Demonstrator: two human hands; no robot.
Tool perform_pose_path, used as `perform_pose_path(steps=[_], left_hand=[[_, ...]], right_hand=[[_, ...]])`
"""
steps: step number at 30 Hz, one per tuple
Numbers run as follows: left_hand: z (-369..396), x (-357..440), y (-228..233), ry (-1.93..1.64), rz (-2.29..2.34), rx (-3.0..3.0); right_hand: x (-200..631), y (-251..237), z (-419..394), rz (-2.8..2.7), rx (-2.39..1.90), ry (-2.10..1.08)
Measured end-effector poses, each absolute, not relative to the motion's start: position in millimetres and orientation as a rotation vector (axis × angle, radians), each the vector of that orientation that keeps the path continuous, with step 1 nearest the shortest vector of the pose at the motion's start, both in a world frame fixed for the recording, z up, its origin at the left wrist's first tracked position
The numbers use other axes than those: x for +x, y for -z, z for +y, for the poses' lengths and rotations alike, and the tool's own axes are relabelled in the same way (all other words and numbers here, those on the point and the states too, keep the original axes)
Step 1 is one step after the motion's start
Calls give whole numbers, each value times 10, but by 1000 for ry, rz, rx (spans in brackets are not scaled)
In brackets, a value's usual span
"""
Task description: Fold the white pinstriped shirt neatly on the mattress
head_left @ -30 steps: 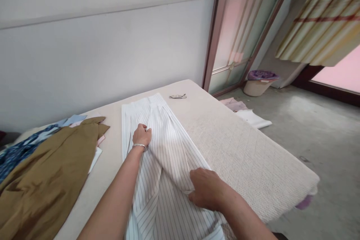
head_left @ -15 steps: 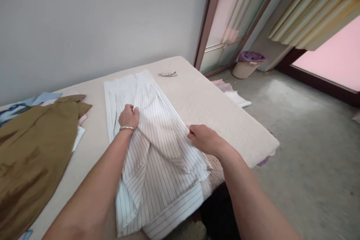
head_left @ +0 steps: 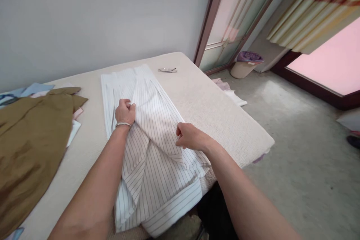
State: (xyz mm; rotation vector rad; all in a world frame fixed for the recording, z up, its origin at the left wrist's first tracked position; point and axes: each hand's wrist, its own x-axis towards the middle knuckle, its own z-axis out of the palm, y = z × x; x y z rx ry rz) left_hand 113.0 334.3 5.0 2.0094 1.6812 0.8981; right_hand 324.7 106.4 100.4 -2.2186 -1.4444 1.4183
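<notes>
**Striped garment spread lengthwise on the bench, with bare room to its right**

The garment is laid from near the far edge to the near edge, where its lower end appears to be draped over. The far edge of the bench is backed by a wall. A wide bare strip is left between the garment and the right edge, beyond which open floor is seen. The left side is taken up by a brown cloth, set apart from the garment by a narrow gap, with pale blue cloth behind it. Near the far right corner lies a small metal item. A bin is stood on the floor beyond.

The left hand is rested on the garment, fingers bent; the right hand is placed at its right side, fingers curled. Whether cloth is pinched by either cannot be told.
</notes>
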Motion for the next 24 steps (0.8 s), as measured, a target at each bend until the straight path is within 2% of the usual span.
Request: perform_pose_path(steps=[7, 12, 15, 20, 24], left_hand=[[3288, 1116, -74, -899, 1688, 2018], [3243, 1120, -89, -788, 1702, 2025], [3229, 1116, -106, -765, 1693, 2023], [3216, 1105, -112, -758, 1686, 2009], [3213, 1115, -88, -767, 1677, 2033]], right_hand=[[3226, -975, 1021, -1640, -2419, -972], [3297, -733, 1183, -1616, -2282, -949], [3384, -646, 1811, -1527, -2116, -929], [3444, -626, 3320, -1355, -2286, -556], [3461, -531, 4111, -1413, -2379, -384]])
